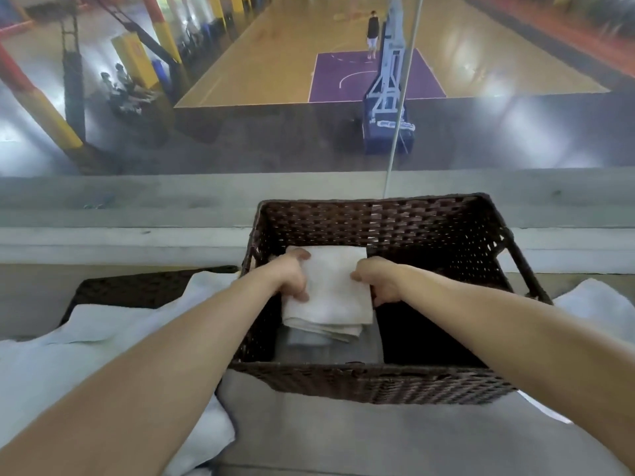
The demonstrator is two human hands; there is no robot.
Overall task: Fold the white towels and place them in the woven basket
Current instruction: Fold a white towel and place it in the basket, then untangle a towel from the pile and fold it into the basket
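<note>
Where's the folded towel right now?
Head view, centre: folded towel held between left hand and right hand, inside the woven basket, on its left side.

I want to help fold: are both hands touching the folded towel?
Touching. Head view shows the left hand and right hand gripping opposite edges of the folded towel.

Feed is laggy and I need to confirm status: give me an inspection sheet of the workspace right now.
Surface: grey surface, by a ledge.
Job's things: folded towel inside woven basket, left side, over a lower towel; left loose towel and right loose towel outside it.
Clutter: dark woven piece partly under left loose towel.
Grippers: left hand and right hand grip the folded towel's sides.
Cables: nothing seen.
Surroundings: basketball court below, beyond the ledge.
</note>
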